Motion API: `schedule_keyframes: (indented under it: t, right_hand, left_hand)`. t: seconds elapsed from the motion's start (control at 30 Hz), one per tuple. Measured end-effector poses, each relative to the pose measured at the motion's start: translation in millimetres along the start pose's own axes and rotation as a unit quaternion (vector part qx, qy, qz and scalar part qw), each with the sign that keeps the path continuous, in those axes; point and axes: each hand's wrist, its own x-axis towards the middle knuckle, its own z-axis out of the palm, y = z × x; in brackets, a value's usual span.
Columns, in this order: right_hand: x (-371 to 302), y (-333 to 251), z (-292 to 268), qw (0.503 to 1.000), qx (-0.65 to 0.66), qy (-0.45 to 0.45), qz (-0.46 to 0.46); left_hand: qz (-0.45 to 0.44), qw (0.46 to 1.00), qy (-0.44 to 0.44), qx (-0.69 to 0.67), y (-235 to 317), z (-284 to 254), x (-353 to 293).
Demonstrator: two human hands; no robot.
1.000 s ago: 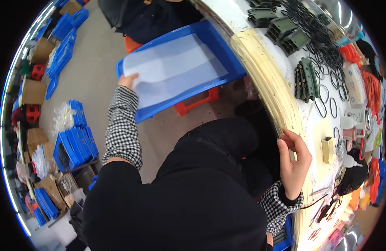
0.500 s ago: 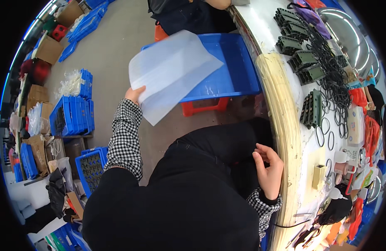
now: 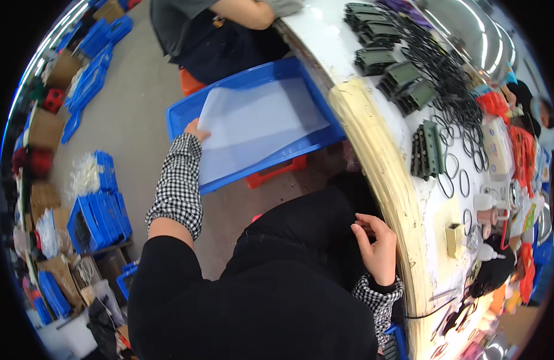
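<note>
Head view: your left hand (image 3: 194, 129) grips a translucent white sheet (image 3: 256, 127) lying in a blue tray (image 3: 184, 114), while your right hand (image 3: 377, 243) rests at your dark jacket (image 3: 301, 240).

Your left fingers close on the sheet's left edge, at the tray's left rim; the sheet covers most of the tray floor. The tray sits below the worktable (image 3: 379, 150), its right side tucked under the pale table edge, on a red stool (image 3: 275, 171). Your right hand is loosely curled, fingertips touching the jacket fabric just beside the table edge, holding nothing you can make out. Dark green parts (image 3: 425, 147) and black rings (image 3: 451, 114) lie across the tabletop. Another person (image 3: 217, 24) sits at the tray's far end.
</note>
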Motion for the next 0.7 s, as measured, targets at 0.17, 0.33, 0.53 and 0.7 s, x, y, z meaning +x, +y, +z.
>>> schedule_keyframes:
  t: [0.17, 0.33, 0.53, 0.7]
  right_hand:
    - [-2.4, -4.4, -9.9, 1.0, -0.009, 0.003, -0.008]
    - [-22.1, -50.9, -78.3, 0.989, -0.038, 0.108, -0.094]
    - [-93.3, -71.5, -162.0, 0.821, -0.037, 0.446, -0.354]
    - [-107.1, -68.8, -179.1, 0.763, -0.057, 0.44, -0.47]
  left_hand:
    - [-0.069, 0.99, -0.045, 0.111, -10.6, 18.2, 15.9]
    - [0.041, 0.954, 0.215, 0.205, -0.7, 16.6, -16.2]
    - [0.253, 0.937, 0.238, 0.031, 100.1, 47.4, -39.4]
    - [0.201, 0.97, -0.016, 0.136, 133.1, 81.5, -61.6]
